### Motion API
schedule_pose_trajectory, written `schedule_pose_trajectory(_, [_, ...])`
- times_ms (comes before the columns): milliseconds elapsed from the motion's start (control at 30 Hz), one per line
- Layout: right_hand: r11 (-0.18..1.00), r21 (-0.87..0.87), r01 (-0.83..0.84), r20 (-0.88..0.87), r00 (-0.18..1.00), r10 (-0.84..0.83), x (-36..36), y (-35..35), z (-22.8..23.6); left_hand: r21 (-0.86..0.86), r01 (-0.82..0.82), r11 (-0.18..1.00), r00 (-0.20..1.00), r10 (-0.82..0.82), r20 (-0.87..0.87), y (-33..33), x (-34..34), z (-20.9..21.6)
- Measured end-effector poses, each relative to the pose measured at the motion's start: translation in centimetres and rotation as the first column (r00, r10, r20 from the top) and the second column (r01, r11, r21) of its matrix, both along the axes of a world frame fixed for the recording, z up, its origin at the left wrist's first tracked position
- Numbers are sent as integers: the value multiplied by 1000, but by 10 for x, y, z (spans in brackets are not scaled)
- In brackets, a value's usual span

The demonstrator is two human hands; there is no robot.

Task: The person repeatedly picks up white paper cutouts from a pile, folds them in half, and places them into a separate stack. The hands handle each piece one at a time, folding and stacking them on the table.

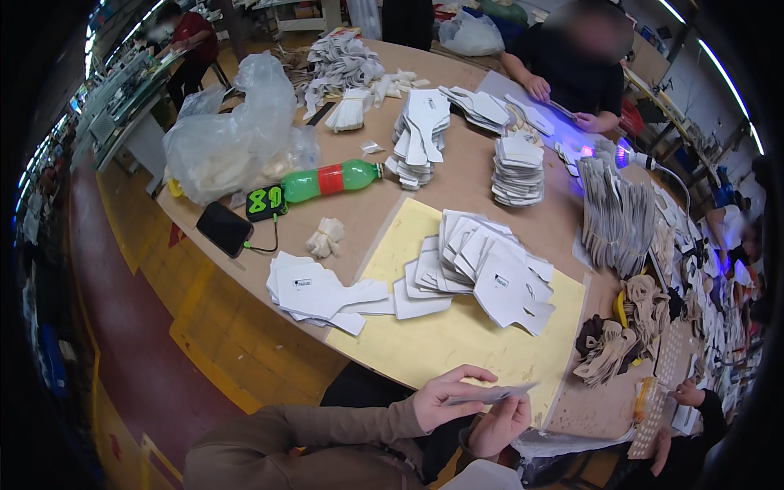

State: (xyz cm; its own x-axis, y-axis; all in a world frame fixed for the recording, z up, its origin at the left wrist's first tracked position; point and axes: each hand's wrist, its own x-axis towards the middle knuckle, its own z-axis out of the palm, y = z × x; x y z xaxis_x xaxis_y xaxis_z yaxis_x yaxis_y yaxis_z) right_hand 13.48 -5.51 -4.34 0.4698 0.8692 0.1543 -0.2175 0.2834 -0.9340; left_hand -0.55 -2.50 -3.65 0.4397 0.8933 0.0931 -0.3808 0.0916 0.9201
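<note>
Hands, left hand (442, 402) and right hand (500, 425), partly curled — pinching one thin grey piece (488, 395) near a yellow sheet (408, 347).

Factory-style workshop for batch handwork

A workshop is indicated by the large brown-topped worktable (359, 233), across which stacks of flat white cut-out pieces (425, 131) are spread. On the right, a tall grey layered stack (616, 216) and tan, soft-looking bundles (604, 355) are crowded together. The table's far side is occupied by a dark-clothed person (588, 86); a long pale bench (126, 106) is seen at far left, near a red-topped person (193, 33). The floor (143, 327) is coloured in dark red and yellow areas.
</note>
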Motion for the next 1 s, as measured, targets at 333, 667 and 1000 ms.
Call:
schedule_pose_trajectory(333, [991, -83, -106, 615, 777, 135, -8, 28, 33, -144, -286, 947, 958, 281, -54, 10, -43, 21])
schedule_pose_trajectory(667, [986, -165, 26, 631, 771, 85, 19, 38, 43, -59, -899, 434, 438, 885, -160, 35, -169, -31])
schedule_pose_trajectory(1000, [948, -279, 154, 585, 810, 41, 35, 17, 25, 440, -738, 512, 412, 857, -308, 59, -126, -7])
